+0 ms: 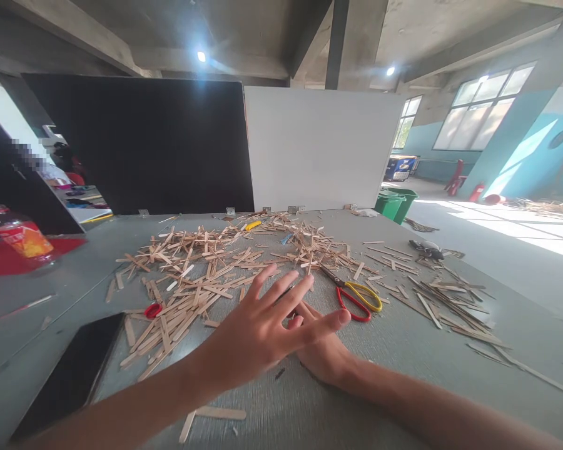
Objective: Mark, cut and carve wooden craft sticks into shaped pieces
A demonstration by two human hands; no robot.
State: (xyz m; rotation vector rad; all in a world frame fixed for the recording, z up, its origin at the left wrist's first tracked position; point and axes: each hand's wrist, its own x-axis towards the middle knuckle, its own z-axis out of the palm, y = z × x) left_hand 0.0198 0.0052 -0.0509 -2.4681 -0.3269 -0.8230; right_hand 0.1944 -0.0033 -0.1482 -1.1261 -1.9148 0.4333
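My left hand (267, 325) is held over the table with its fingers spread, back up, and nothing shows in its grasp. Behind and under it is my right hand (326, 356), whose fingers are mostly covered by the left; whether it holds anything is hidden. Beyond both hands lies a loose heap of wooden craft sticks (201, 294). Scissors (359, 300) with one red and one yellow handle rest just right of my hands. Two more craft sticks (220, 413) lie near the front edge of the view.
At left are a black flat device (72, 375), a red ring-shaped object (152, 310) and a drink bottle (21, 234). A yellow-handled tool (253, 225) lies at the back of the heap. Thin wood strips (455, 306) are scattered right. Black (150, 144) and white panels (319, 150) stand behind.
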